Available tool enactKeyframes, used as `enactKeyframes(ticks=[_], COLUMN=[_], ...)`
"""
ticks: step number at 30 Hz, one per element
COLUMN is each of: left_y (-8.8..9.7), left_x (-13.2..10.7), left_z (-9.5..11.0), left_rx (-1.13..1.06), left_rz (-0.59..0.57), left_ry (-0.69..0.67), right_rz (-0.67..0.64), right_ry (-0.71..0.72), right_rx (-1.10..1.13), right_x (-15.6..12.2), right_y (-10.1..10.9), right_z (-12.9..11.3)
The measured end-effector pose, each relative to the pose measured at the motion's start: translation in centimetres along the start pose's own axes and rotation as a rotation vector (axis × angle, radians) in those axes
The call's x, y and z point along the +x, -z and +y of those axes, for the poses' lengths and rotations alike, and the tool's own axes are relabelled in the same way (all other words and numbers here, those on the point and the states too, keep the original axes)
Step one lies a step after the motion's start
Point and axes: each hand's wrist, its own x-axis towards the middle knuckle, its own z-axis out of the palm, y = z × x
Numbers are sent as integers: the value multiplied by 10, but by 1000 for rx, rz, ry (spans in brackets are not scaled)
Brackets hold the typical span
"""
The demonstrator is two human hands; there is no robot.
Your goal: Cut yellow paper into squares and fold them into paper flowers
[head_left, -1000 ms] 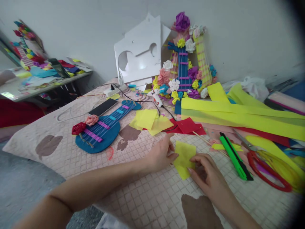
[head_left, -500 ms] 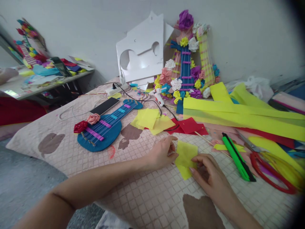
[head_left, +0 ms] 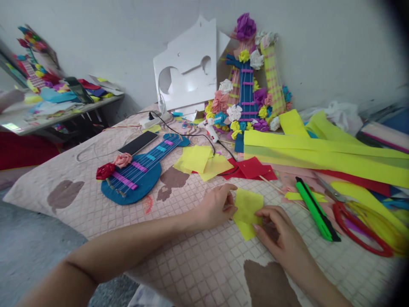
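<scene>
Between my hands is a yellow crepe paper piece (head_left: 249,207), with a second yellow layer jutting out below it at an angle. My left hand (head_left: 219,207) has thumb and forefinger closed at the paper's left edge. Pinched at its lower right side, the paper is also held by my right hand (head_left: 276,226), thumb below and fingers above. Beyond my hands lie more yellow squares (head_left: 200,160), partly over red paper (head_left: 254,167). To the left rests a blue paper guitar (head_left: 137,179) with purple strips, white strings and two paper roses (head_left: 107,170).
On the right lie a green utility knife (head_left: 316,209), red-handled scissors (head_left: 358,226) and long yellow paper strips (head_left: 319,153). A glue gun (head_left: 209,129), phone (head_left: 139,143) and power strip (head_left: 153,120) sit farther back. Decorated guitars (head_left: 247,89) and a white cut-out board (head_left: 188,68) lean on the wall.
The whole view has shifted slightly, moving things a little to the left in the picture. Both hands keep their hold on the yellow paper.
</scene>
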Motion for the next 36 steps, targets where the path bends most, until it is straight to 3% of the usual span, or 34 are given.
enactKeyframes(ticks=[36], left_y=[5], left_x=[3], left_z=[0], left_rx=[51], left_rz=[-12], left_ry=[-46], right_rz=[50], right_ry=[-56], right_rx=[73], right_x=[1], right_y=[6], right_z=[-1])
